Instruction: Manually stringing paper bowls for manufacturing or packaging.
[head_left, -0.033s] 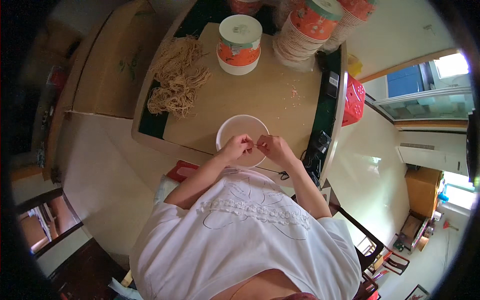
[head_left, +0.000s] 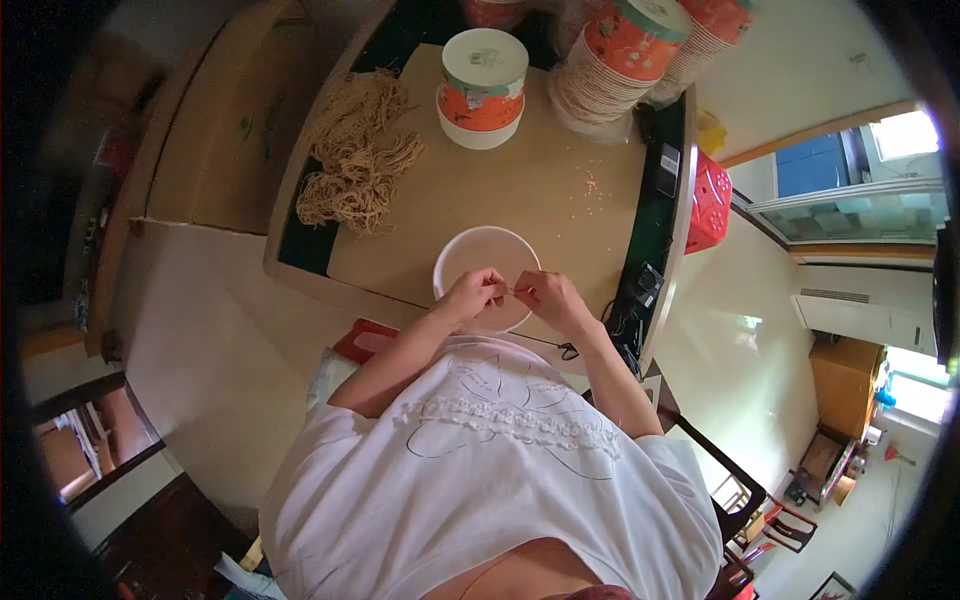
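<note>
A white round tub point(head_left: 487, 243) stands at the table's near edge, and both my hands meet over its opening. My left hand point(head_left: 476, 294) is closed in a pinch at the fingertips. Close beside it, my right hand point(head_left: 553, 300) pinches too, its fingertips almost touching the left ones. Something thin and pale seems to span the small gap between them, too fine to name. At the far left of the table lies a loose heap of tan twisted cords point(head_left: 358, 160). Small pinkish beads or bits point(head_left: 591, 187) are scattered on the cardboard to the right.
Brown cardboard point(head_left: 480, 190) covers the table. Beyond it stand an upturned orange-and-white paper tub point(head_left: 483, 95) and stacked tubs point(head_left: 610, 80) in plastic. A black device point(head_left: 662, 168) and cables line the right edge; a red stool point(head_left: 708, 205) is beside it. A large carton point(head_left: 215, 120) stands left.
</note>
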